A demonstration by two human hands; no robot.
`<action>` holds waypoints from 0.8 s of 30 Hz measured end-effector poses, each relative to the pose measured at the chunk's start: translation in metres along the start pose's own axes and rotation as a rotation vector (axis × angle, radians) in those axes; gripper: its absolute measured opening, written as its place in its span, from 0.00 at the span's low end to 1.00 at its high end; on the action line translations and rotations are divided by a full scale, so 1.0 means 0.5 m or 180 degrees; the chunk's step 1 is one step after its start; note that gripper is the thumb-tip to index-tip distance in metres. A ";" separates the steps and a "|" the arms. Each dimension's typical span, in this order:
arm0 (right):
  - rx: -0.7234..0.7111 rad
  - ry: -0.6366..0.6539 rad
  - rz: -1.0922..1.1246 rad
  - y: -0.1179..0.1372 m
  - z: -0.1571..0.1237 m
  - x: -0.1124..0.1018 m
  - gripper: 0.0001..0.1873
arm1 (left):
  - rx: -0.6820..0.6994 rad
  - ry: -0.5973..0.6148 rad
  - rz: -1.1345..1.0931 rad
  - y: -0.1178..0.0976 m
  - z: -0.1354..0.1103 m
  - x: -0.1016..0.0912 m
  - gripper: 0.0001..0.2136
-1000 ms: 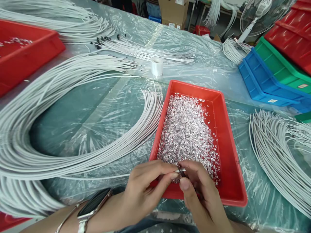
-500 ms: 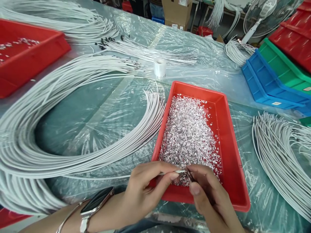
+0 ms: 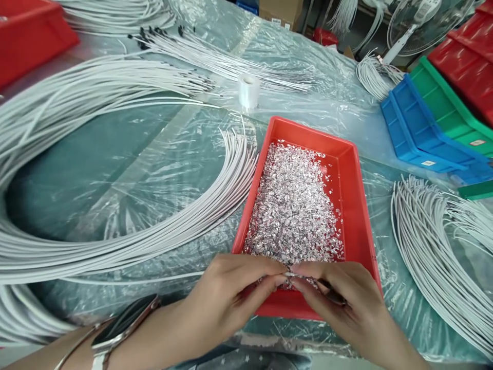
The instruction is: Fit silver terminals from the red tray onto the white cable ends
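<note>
Cable tip [image 3: 290, 274]: pinched by left hand [image 3: 221, 290] and right hand [image 3: 356, 293], apparently unfinished.
Red tray [image 3: 360, 216]: partly filled with scraps [image 3: 295, 205].
Bundle [image 3: 188, 226]: unheld, completion unclear.

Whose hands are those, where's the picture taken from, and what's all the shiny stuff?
No robot here, just somebody's bare hands! The picture is taken from the person's head, looking forward and down. The left hand and right hand meet over a red tray of tiny shiny bits, pinching a thin white cable near its end. Something dark in the right hand is too hidden to name. Bundles of white cables and a clear roll sit on the plastic-covered table.
</note>
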State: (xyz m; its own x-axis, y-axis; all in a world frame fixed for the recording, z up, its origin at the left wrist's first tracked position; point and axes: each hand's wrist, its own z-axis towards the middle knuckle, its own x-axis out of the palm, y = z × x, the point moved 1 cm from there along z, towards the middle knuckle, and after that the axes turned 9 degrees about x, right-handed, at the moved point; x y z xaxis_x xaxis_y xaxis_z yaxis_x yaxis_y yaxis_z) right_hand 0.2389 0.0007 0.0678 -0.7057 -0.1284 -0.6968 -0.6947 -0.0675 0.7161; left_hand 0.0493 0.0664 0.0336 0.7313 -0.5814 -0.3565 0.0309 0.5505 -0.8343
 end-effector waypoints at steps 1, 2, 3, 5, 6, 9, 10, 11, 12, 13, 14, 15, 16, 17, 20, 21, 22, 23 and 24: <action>0.0006 -0.0004 -0.0013 0.000 0.001 0.001 0.14 | -0.0006 0.0035 0.0021 0.000 0.001 0.000 0.08; 0.0009 0.0007 -0.0023 -0.001 0.001 0.001 0.13 | -0.0013 0.0073 0.0033 0.000 0.002 0.000 0.08; 0.0001 0.0031 -0.0034 -0.001 0.001 0.000 0.13 | -0.0011 0.0113 0.0038 -0.001 0.003 -0.001 0.08; -0.0023 0.0119 -0.0092 -0.002 0.003 -0.003 0.13 | 0.0012 0.0177 0.0032 -0.002 0.004 -0.002 0.08; -0.0035 0.0154 -0.0136 -0.001 0.003 -0.006 0.13 | 0.0007 0.0204 0.0031 -0.003 0.005 -0.003 0.08; -0.0085 0.0223 -0.0216 0.002 0.006 -0.017 0.14 | -0.0004 0.0294 0.0047 -0.003 0.005 -0.005 0.08; -0.0089 0.0248 -0.0224 0.003 0.007 -0.019 0.14 | -0.0002 0.0342 0.0060 -0.002 0.004 -0.005 0.08; -0.0082 0.0261 -0.0210 0.004 0.008 -0.021 0.13 | 0.0016 0.0388 0.0082 -0.002 0.002 -0.005 0.09; -0.0058 0.0297 -0.0174 0.005 0.009 -0.021 0.13 | 0.0042 0.0426 0.0105 -0.001 0.000 -0.005 0.09; -0.0011 0.0320 -0.0116 0.006 0.011 -0.021 0.12 | 0.0071 0.0460 0.0127 0.001 -0.002 -0.004 0.09; 0.0057 0.0342 -0.0035 0.006 0.012 -0.019 0.10 | 0.0100 0.0498 0.0147 0.002 -0.004 -0.004 0.09; 0.0153 0.0352 0.0074 0.007 0.013 -0.016 0.08 | 0.0139 0.0547 0.0160 0.002 -0.007 -0.004 0.09; 0.0273 0.0355 0.0199 0.007 0.015 -0.014 0.06 | 0.0172 0.0609 0.0174 0.003 -0.009 -0.005 0.10; 0.0427 0.0381 0.0315 0.007 0.017 -0.012 0.04 | 0.0195 0.0684 0.0189 0.003 -0.010 -0.006 0.11; 0.0910 0.0624 0.0617 0.011 0.026 -0.014 0.08 | 0.0278 0.0917 0.0292 0.003 -0.011 -0.010 0.11; 0.1038 0.0759 0.0719 0.013 0.030 -0.017 0.09 | 0.0314 0.0962 0.0350 0.002 -0.010 -0.012 0.11; 0.1145 0.0905 0.0825 0.016 0.034 -0.021 0.10 | 0.0369 0.0988 0.0407 0.002 -0.008 -0.013 0.11; 0.1243 0.1046 0.0937 0.019 0.038 -0.026 0.10 | 0.0432 0.1019 0.0460 0.002 -0.006 -0.014 0.11; 0.1328 0.1154 0.1047 0.021 0.041 -0.029 0.10 | 0.0501 0.1037 0.0507 0.001 -0.005 -0.014 0.10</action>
State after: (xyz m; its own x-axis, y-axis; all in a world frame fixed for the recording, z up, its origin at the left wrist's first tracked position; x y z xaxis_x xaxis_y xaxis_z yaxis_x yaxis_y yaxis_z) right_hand 0.2392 0.0224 0.0846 -0.8500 -0.4081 -0.3329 -0.4973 0.4134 0.7628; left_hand 0.0425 0.0695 0.0346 0.4817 -0.6271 -0.6121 0.0570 0.7195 -0.6922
